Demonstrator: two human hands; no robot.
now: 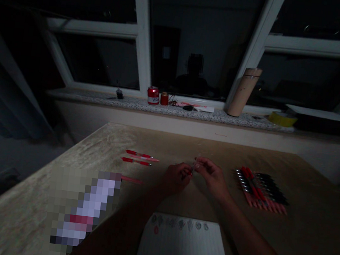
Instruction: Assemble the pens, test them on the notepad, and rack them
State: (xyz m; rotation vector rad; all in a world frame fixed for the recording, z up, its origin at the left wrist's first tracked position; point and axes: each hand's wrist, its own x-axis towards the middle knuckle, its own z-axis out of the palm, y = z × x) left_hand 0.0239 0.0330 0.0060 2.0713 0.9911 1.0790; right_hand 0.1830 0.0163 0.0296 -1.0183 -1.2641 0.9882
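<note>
My left hand (178, 179) is closed around a small red pen (189, 172), most of it hidden by my fingers. Its visible part looks red with a clear section. My right hand (210, 174) meets it from the other side, thumb and fingers pinched at the clear end. Below both hands lies a lined paper pad (185, 248) with a row of dark scribbled marks and one red mark. Several red pens (137, 162) lie to the left of my hands. On the right is a neat row of black and red pens (261, 191), with red ones lying across it.
A pixelated long pale object (94, 209) is on the table's left, near another pinkish pen (133, 180). Along the windowsill stand a red can (153, 95), a small red jar (164, 98), a tan flask (244, 93) and a yellow tape roll (282, 118).
</note>
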